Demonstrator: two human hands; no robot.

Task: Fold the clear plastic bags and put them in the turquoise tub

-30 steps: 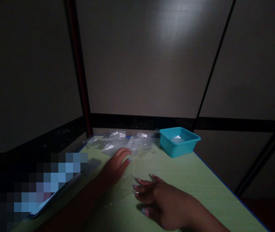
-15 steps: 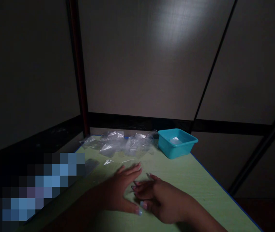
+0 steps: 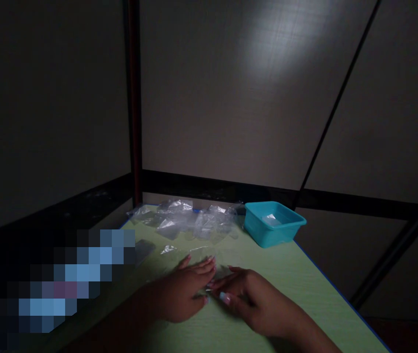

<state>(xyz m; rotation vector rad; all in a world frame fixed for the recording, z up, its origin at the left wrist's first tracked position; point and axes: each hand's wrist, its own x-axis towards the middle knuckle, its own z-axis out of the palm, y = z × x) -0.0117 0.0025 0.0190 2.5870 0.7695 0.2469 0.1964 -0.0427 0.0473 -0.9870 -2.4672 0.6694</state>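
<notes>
Palm down over the green tabletop, my left hand (image 3: 185, 291) has its fingers stretched out on a thin clear plastic bag (image 3: 168, 250), which shows mainly by its glints. My right hand (image 3: 244, 296) is close beside it on the right, with fingers bent and thumb drawn in toward them. Between the two hands is a small shiny spot; whether the right fingers pinch the plastic there is too dark to tell. More crumpled clear bags (image 3: 203, 223) lie spread beyond the hands.
A turquoise plastic basin (image 3: 275, 230) stands at the table's far right, with something pale and shiny inside. The green table (image 3: 304, 294) has a blue edge. Dark panelled walls (image 3: 216, 98) rise behind and to the left. A pixelated patch covers the lower left.
My left thumb has drawn in closer to its fingers, and the right fingertips have come up to the left hand. The view has shifted slightly; basin and bags stay put.
</notes>
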